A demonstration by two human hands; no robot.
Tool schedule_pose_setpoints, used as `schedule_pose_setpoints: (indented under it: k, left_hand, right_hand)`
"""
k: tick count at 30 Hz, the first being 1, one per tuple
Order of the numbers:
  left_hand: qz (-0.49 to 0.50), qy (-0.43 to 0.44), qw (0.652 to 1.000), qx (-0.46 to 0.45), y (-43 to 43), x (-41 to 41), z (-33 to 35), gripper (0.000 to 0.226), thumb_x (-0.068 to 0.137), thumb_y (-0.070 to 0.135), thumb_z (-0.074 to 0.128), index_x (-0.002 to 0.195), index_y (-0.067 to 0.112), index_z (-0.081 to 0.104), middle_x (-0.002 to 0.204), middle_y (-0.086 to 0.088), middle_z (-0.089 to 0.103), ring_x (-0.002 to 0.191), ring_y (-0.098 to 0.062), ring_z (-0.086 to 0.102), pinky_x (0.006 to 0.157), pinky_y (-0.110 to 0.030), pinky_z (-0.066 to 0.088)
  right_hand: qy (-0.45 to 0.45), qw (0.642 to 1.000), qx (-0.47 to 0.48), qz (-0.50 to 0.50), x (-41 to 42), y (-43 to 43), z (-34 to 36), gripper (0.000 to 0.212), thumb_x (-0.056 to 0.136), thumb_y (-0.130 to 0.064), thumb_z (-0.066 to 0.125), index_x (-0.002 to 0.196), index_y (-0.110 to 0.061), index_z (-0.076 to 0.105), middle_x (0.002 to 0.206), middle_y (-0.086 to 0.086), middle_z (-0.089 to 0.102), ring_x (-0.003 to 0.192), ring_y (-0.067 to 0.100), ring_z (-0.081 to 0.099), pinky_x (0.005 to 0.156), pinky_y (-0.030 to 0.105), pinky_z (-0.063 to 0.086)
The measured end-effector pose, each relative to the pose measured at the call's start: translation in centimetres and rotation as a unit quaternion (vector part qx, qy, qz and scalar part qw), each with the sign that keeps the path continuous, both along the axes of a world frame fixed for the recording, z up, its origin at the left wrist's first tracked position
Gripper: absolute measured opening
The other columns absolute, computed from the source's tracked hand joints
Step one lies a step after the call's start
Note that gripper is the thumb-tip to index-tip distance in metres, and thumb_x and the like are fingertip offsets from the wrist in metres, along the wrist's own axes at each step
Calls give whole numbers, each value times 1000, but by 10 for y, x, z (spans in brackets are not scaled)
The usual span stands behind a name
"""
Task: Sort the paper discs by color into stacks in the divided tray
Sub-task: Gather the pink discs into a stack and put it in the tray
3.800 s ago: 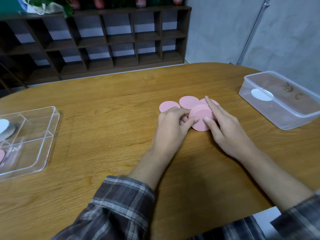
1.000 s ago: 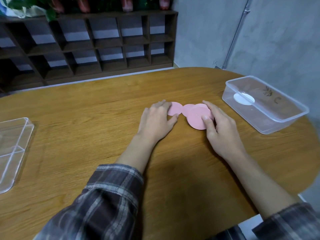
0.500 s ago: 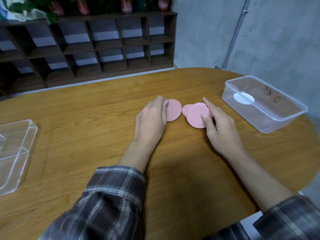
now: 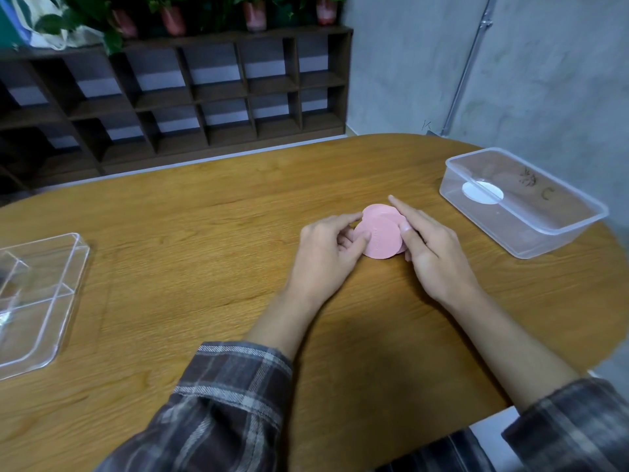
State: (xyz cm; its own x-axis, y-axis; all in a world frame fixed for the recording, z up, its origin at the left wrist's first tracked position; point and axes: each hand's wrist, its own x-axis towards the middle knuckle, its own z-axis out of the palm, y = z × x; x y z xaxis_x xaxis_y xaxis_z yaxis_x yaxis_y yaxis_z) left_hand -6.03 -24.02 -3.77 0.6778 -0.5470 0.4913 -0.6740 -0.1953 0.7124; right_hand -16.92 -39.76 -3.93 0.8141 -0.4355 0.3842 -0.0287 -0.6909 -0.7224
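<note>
Several pink paper discs [image 4: 381, 233] lie overlapped in a loose pile at the middle of the wooden table. My left hand [image 4: 326, 250] pinches the pile's left edge between thumb and fingers. My right hand [image 4: 429, 253] presses on the right edge, index finger stretched along the top. The clear divided tray [image 4: 51, 301] sits at the far left, partly cut off by the frame. One white disc [image 4: 481, 192] lies inside a clear plastic box at the right.
The clear plastic box [image 4: 531, 229] stands near the table's right rim. A dark wooden shelf unit [image 4: 204, 93] lines the wall behind the table. The table edge curves close on the right and near side.
The separate pink disc under my left hand has been slid right onto the pile. Both hands have closed in around the stack.
</note>
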Motion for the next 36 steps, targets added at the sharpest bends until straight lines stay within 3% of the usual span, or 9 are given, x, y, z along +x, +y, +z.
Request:
schedule_pose_setpoints:
  k: [6, 10, 16, 18, 22, 25, 29, 32, 36]
  left_hand:
    - [34, 27, 999, -8, -7, -4, -1, 27, 86, 19, 83, 112, 14, 81, 88, -1, 70, 69, -9, 65, 72, -8, 49]
    - [48, 42, 998, -14, -11, -11, 0, 20, 88, 23, 82, 106, 15, 82, 89, -4, 68, 75, -13, 65, 80, -22, 52]
    - [32, 20, 999, 10, -12, -7, -4, 25, 101, 32, 67, 114, 16, 80, 88, -1, 64, 83, -11, 60, 81, -21, 46]
    - [23, -6, 999, 42, -12, -2, -8, 31, 103, 37, 61, 122, 18, 77, 97, 2, 64, 92, -12, 62, 87, -28, 50]
    - [17, -90, 987, 133, -15, 7, -11, 38, 103, 32, 57, 136, 14, 67, 125, 0, 67, 116, -24, 60, 98, -46, 50]
    - [-15, -121, 974, 190, -22, 13, -9, 45, 102, 28, 56, 145, 14, 58, 147, -1, 59, 135, -24, 52, 108, -48, 46]
    - [-56, -118, 957, 259, -32, 19, -7, 54, 105, 35, 54, 155, 17, 46, 164, 0, 41, 152, -21, 35, 120, -46, 35]
    - [-52, -124, 955, 265, -36, 22, -2, 54, 103, 39, 56, 151, 17, 50, 157, -1, 50, 146, -21, 44, 115, -45, 39]
    - [7, -129, 961, 245, -30, 21, 3, 50, 97, 48, 65, 138, 19, 63, 121, 1, 64, 112, -24, 62, 93, -44, 51]
  right_hand:
    - [34, 999, 19, 3, 0, 4, 2, 50, 107, -29, 40, 157, -32, 38, 95, -15, 53, 90, 5, 53, 89, 23, 39]
    - [59, 997, -41, 5, 3, 5, -3, 64, 105, -27, 49, 163, -30, 21, 94, -27, 45, 90, -6, 48, 87, 24, 38]
    - [20, 998, -62, -12, 2, 3, -2, 55, 103, -16, 56, 156, -18, 41, 109, -18, 56, 99, -4, 52, 93, 19, 37]
    - [15, 998, -61, -27, 1, 0, 0, 54, 102, -15, 57, 154, -18, 44, 125, -3, 61, 115, 9, 55, 100, 19, 37]
    - [22, 995, -52, -82, -1, -8, 0, 55, 101, -14, 57, 155, -18, 44, 138, 4, 59, 129, 19, 52, 105, 19, 32]
    - [42, 989, -44, -135, -1, -12, -1, 57, 102, -16, 53, 157, -19, 39, 150, 6, 52, 140, 25, 46, 115, 34, 34]
    - [59, 981, -50, -180, 0, -14, -3, 57, 103, -23, 51, 158, -18, 37, 152, 8, 51, 139, 29, 46, 113, 42, 36]
    - [67, 978, -50, -193, 0, -15, -3, 57, 104, -26, 50, 158, -17, 36, 150, 9, 52, 138, 30, 46, 112, 43, 36]
    - [78, 976, -49, -196, 1, -15, -2, 57, 104, -27, 50, 158, -18, 36, 152, 8, 50, 140, 29, 44, 113, 44, 35]
